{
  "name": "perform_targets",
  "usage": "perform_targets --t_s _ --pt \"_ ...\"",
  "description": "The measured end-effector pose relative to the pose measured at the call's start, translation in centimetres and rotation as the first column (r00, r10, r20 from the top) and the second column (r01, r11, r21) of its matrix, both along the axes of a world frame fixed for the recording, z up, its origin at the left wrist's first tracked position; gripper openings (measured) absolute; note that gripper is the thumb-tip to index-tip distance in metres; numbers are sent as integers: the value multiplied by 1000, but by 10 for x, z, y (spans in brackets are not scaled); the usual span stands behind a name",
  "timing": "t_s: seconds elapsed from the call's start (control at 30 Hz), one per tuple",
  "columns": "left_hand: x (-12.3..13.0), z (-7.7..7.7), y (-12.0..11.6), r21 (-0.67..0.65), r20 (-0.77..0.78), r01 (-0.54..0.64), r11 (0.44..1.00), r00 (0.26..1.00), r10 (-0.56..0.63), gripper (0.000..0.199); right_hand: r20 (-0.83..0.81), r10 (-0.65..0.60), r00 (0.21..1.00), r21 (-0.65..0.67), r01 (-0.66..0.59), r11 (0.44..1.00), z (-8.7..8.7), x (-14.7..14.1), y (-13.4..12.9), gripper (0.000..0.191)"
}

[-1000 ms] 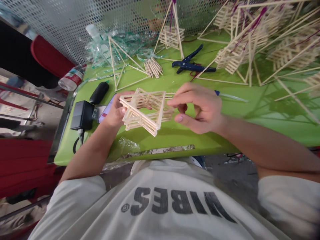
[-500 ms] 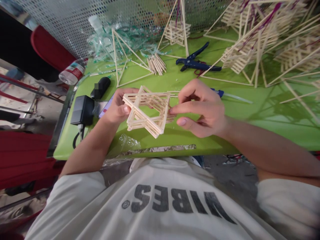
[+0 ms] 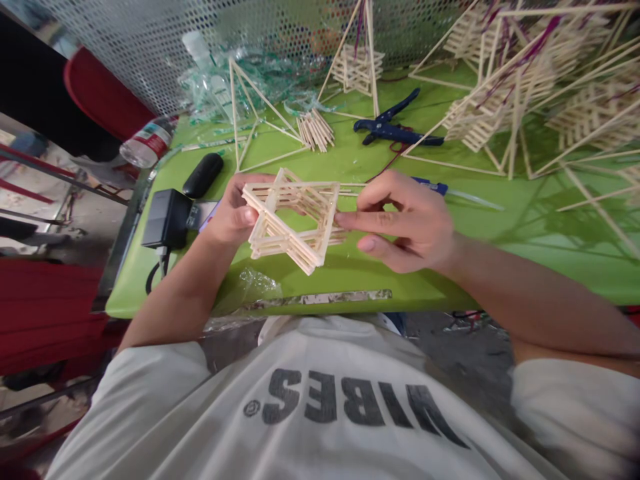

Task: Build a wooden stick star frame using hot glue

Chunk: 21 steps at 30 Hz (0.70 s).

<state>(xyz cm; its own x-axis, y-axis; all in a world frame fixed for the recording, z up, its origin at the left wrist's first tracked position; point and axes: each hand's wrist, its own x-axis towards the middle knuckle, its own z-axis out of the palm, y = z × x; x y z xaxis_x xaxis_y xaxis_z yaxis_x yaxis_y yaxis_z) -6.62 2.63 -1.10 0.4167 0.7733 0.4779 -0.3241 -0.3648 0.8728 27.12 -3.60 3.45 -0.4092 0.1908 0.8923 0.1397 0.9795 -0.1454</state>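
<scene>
A star-shaped lattice of stacked wooden sticks [image 3: 293, 223] is held tilted above the green table [image 3: 440, 280]. My left hand [image 3: 243, 210] grips its left corner, with the thumb on top and the other fingers partly hidden behind. At the right side of the star, my right hand [image 3: 405, 223] touches the sticks with the tip of its index finger. The thumb of that hand is apart from the index finger, and nothing shows between them.
Behind lie a bundle of short sticks [image 3: 315, 130], dark blue cutters [image 3: 390, 127] and a stick frame [image 3: 237, 120]. More stick frames [image 3: 480, 120] crowd the right. A black charger [image 3: 165, 219], a black case [image 3: 203, 175] and a plastic bottle [image 3: 146, 143] are at left.
The star has shifted slightly left in the view with my left hand. My right index finger is still at its right side, and my right hand has moved very little.
</scene>
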Motion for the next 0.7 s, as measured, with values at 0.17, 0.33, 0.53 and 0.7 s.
perform_targets --t_s 0.17,0.33,0.53,0.7 --pt "0 8 -3 23 37 19 1000 999 -20 82 -18 19 1000 45 -18 999 -5 -3 3 45" --pt "0 17 -6 -62 -20 79 995 997 -80 67 -49 27 998 64 -23 998 -8 -8 4 50" --pt "5 21 -5 53 -3 117 992 993 -117 72 -36 43 998 -20 -43 999 -5 -7 2 53" --pt "3 20 -4 74 -38 127 989 991 -125 90 -15 36 999 -89 -38 995 -1 -5 -3 41"
